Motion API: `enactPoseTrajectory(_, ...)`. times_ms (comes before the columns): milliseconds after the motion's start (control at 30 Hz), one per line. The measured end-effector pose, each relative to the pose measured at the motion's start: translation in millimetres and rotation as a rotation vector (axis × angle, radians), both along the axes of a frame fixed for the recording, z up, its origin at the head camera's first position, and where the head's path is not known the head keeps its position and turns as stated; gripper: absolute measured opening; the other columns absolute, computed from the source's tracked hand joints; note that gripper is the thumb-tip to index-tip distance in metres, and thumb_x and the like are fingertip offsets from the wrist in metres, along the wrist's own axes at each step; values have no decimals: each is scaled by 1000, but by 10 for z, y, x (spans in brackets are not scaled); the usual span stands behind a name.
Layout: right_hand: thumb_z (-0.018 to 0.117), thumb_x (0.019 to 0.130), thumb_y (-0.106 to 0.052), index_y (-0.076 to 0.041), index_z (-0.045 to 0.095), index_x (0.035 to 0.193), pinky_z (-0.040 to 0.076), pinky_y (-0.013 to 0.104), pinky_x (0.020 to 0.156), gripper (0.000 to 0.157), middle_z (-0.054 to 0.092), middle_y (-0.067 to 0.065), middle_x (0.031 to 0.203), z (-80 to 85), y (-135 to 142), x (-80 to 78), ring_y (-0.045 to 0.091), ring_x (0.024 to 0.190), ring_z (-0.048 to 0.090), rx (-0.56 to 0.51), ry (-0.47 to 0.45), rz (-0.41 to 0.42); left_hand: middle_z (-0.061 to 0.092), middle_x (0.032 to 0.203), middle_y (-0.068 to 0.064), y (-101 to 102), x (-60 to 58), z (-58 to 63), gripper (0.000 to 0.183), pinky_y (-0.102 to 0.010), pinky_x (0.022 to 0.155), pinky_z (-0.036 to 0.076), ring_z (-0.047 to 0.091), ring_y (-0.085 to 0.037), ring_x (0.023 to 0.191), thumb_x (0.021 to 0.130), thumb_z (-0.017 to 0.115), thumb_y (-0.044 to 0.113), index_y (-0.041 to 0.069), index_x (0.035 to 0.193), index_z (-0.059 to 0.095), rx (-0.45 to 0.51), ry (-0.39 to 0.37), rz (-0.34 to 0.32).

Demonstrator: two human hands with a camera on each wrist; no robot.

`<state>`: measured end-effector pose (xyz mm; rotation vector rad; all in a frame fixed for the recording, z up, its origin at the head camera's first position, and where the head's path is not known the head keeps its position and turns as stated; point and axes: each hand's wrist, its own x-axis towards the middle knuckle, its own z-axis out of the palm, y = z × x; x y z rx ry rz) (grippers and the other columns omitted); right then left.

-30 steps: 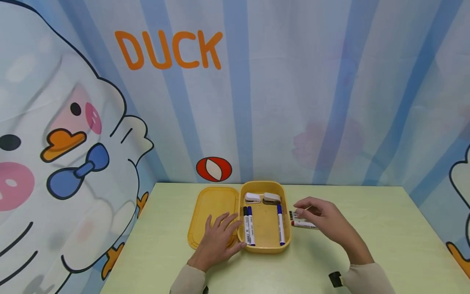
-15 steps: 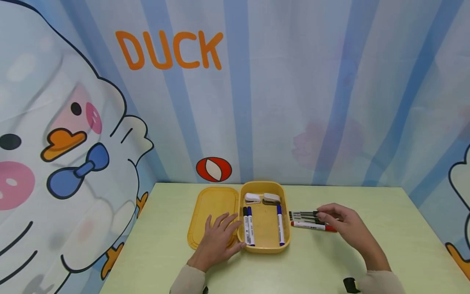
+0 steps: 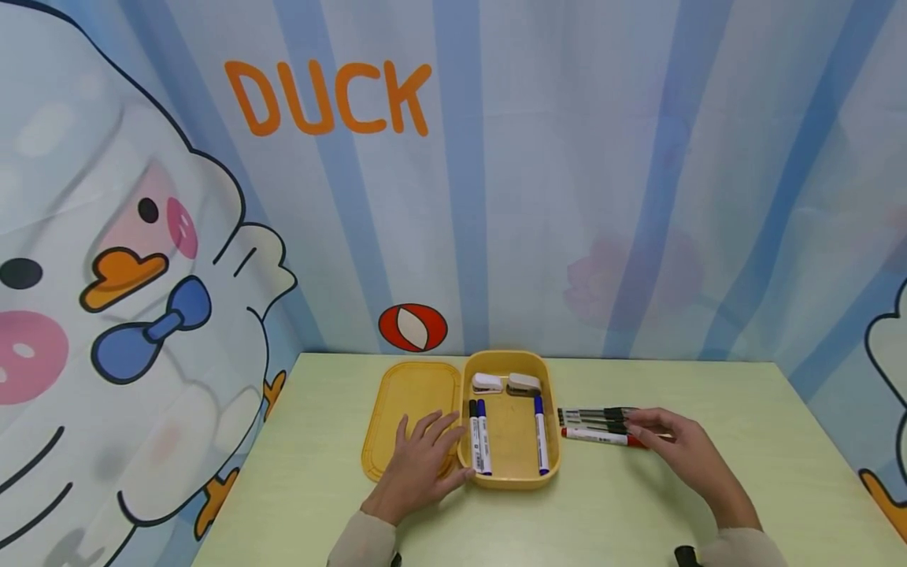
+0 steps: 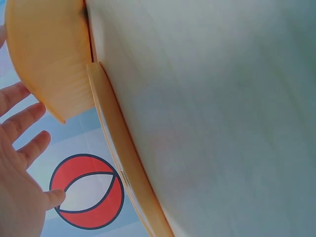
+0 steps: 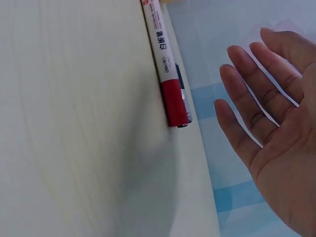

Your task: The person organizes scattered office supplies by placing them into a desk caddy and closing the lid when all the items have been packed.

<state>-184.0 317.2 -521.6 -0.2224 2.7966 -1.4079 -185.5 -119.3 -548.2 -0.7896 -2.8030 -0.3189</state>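
My left hand (image 3: pixel 421 468) lies with spread fingers over the yellow lid (image 3: pixel 418 386), fingertips at the left wall of the yellow box (image 3: pixel 506 478). In the box are a black-capped marker (image 3: pixel 475 437), two blue-capped markers, one beside it (image 3: pixel 485 437) and one at the right (image 3: pixel 542 433), and two white staplers (image 3: pixel 486 383) at the back. My right hand (image 3: pixel 683 453) hovers at the right end of several black pens (image 3: pixel 588 413) and a red-capped whiteboard marker (image 3: pixel 595 435). In the right wrist view its fingers are loosely bent, apart from the marker (image 5: pixel 165 59).
A pale yellow-green table (image 3: pixel 602 520) carries everything. Behind it hangs a blue striped curtain (image 3: pixel 524 197) with a duck print. The lid lies flat against the box's left side. The pens lie just right of the box.
My right hand has moved right, from above the left ends of the pens to their right ends, uncovering the pens and the red marker. The left hand has stayed put.
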Motion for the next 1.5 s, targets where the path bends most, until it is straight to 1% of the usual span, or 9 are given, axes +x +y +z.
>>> enactPoseTrajectory(167, 63, 101, -40, -13, 69, 128, 56, 27, 82, 39, 65, 10, 136, -105, 60, -17, 23, 113, 65, 29, 0, -29, 43, 158, 2, 7, 0, -1, 64, -75, 113, 21, 36, -29, 146, 93, 57, 67, 26, 143, 56, -7, -36, 12)
enactPoseTrajectory(267, 63, 101, -39, -13, 68, 129, 55, 30, 83, 39, 66, 10, 133, -146, 87, -30, 23, 112, 65, 50, -2, -47, 42, 159, 3, 14, -1, 4, 64, -75, 114, 20, 34, -28, 148, 93, 56, 67, 27, 144, 55, -17, -50, 20)
enactPoseTrajectory(567, 62, 102, -38, -11, 67, 130, 54, 37, 86, 39, 72, 6, 121, -198, 118, -35, 23, 110, 66, 73, 1, -82, 43, 158, 3, 14, -4, -1, 65, -75, 114, 21, 35, -27, 148, 94, 55, 67, 28, 145, 55, -12, -35, 19)
enactPoseTrajectory(767, 63, 101, -37, -10, 69, 126, 54, 49, 89, 37, 73, 8, 118, -250, 132, -34, 30, 111, 66, 86, -12, -102, 43, 159, 3, 11, -5, -5, 64, -74, 113, 21, 34, -27, 148, 93, 55, 68, 28, 144, 55, -16, -29, 18)
enactPoseTrajectory(867, 64, 101, -36, -10, 70, 125, 53, 52, 90, 36, 73, 9, 118, -266, 133, -30, 32, 111, 66, 86, -23, -108, 42, 159, 3, 10, -5, -6, 64, -74, 114, 21, 34, -26, 148, 93, 55, 68, 28, 145, 54, -19, -33, 21)
enactPoseTrajectory(1000, 64, 101, -37, -10, 71, 124, 53, 51, 91, 36, 73, 8, 118, -274, 137, -20, 33, 111, 66, 89, -32, -119, 42, 159, 4, 8, -3, -8, 64, -74, 114, 21, 33, -26, 148, 93, 55, 68, 29, 145, 54, -20, -39, 24)
enactPoseTrajectory(1233, 64, 101, -31, -8, 70, 125, 53, 53, 90, 34, 73, 12, 118, -268, 160, -5, 36, 112, 65, 96, -33, -117, 42, 159, 3, 2, 3, -12, 65, -74, 114, 21, 33, -27, 148, 93, 55, 68, 29, 145, 54, -16, -41, 21)
enactPoseTrajectory(1500, 66, 101, -26, -6, 70, 123, 54, 43, 85, 31, 73, 11, 115, -300, 169, -6, 31, 107, 66, 111, -38, -118, 43, 159, 3, 3, -9, -16, 66, -75, 113, 21, 34, -27, 148, 93, 54, 69, 27, 144, 55, -13, -32, 15)
